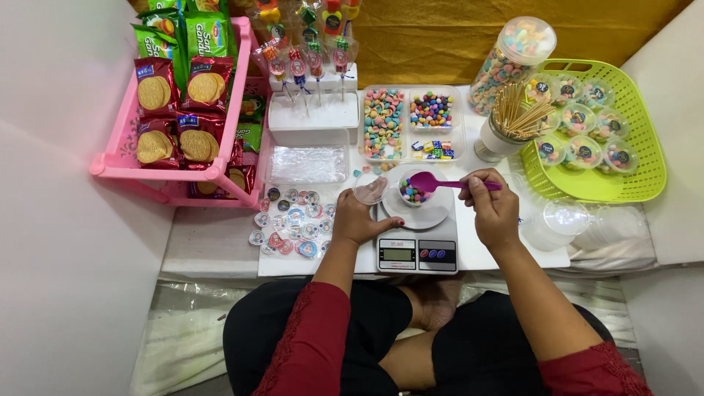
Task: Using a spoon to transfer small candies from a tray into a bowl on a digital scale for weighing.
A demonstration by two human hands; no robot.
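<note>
While sitting on the scale (418, 249), small clear cup (414, 191) part-filled with multicoloured candies. Right hand (493, 209) pinching magenta spoon (440, 182) over cup; left hand (359, 218) gripping clear lid (370, 188) beside it.

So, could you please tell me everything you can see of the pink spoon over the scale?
The pink plastic spoon has a rounded, glossy bowl and a slim straight handle. It lies nearly level, bowl to the left, over the small clear cup of mixed coloured candies on the white digital scale. The right hand grips the handle's end, hiding it. Whether the bowl touches the candies cannot be told.
</note>
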